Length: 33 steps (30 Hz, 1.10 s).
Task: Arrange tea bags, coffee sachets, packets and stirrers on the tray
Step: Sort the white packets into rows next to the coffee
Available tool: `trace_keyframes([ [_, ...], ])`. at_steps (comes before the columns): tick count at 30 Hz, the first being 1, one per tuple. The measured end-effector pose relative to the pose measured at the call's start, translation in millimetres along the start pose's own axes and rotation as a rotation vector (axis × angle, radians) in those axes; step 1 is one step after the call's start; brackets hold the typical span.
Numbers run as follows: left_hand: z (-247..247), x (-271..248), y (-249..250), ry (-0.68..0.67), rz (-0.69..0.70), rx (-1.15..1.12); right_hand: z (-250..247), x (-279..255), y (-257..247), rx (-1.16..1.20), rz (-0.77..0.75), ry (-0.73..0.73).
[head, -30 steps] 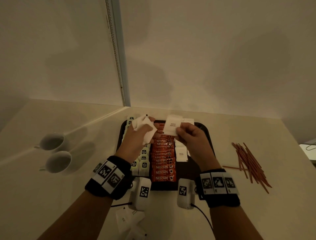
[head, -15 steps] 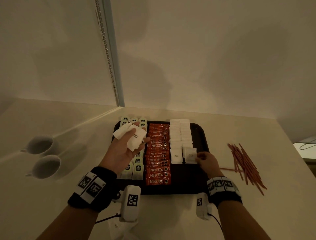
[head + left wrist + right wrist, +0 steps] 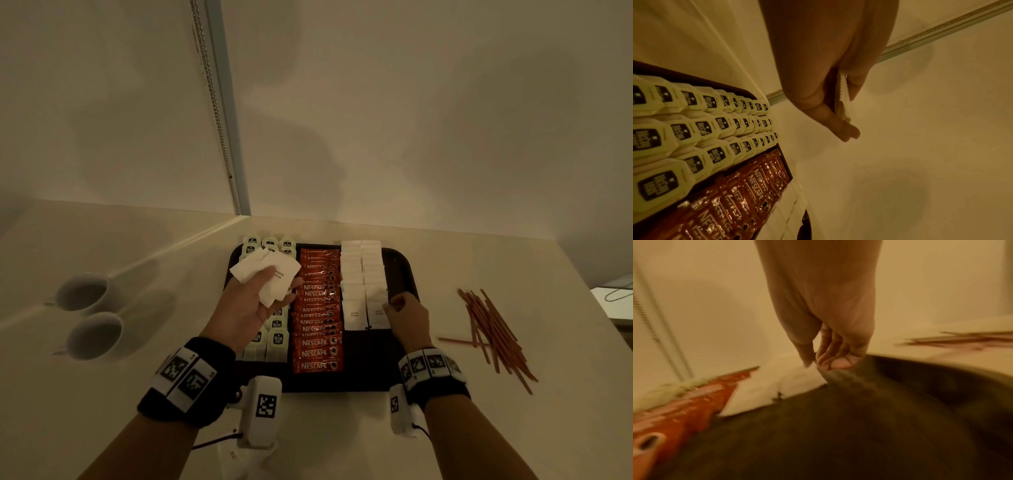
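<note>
Left hand (image 3: 253, 301) is clutching a bunch of white sugar packets (image 3: 270, 274) above the tray (image 3: 399, 363); right hand (image 3: 407, 317) pinches the nearest packet (image 3: 376, 313) in the row.

I see two white cups (image 3: 87, 313) side by side on pale desk (image 3: 342, 438), left. Beaded chain (image 3: 214, 102) hangs along wall strip behind.
</note>
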<state>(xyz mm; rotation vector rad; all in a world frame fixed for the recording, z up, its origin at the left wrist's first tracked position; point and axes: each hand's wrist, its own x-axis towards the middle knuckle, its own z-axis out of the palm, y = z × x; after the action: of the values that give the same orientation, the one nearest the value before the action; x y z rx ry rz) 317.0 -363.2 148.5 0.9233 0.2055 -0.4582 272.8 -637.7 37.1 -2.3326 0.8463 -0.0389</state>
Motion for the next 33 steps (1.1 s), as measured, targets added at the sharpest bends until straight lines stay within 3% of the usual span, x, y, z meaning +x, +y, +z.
trace_keyframes([
  [3,1,0,-1,0.01,0.027,0.097,-10,-16,-54,0.253,-0.202,-0.099],
  [6,6,0,-2,0.033,0.053,0.223,-21,-36,-111,0.463,-0.4,-0.33],
  [8,10,0,-3,0.019,0.084,0.324,-26,-44,-137,0.443,-0.492,-0.432],
  [10,12,1,-2,0.014,0.115,0.385,-28,-47,-151,0.347,-0.578,-0.433],
  [13,9,2,3,0.012,0.161,0.361,-29,-48,-152,0.508,-0.499,-0.438],
  [17,7,1,6,-0.001,0.243,0.373,-29,-55,-146,0.841,-0.3,-0.562],
  [23,6,2,9,0.101,0.35,0.573,-21,-69,-141,0.865,-0.257,-0.567],
  [27,5,3,15,0.08,0.413,0.717,-16,-72,-139,0.976,-0.197,-0.522],
  [33,5,4,14,0.116,0.368,0.72,-11,-71,-134,1.046,-0.147,-0.568],
])
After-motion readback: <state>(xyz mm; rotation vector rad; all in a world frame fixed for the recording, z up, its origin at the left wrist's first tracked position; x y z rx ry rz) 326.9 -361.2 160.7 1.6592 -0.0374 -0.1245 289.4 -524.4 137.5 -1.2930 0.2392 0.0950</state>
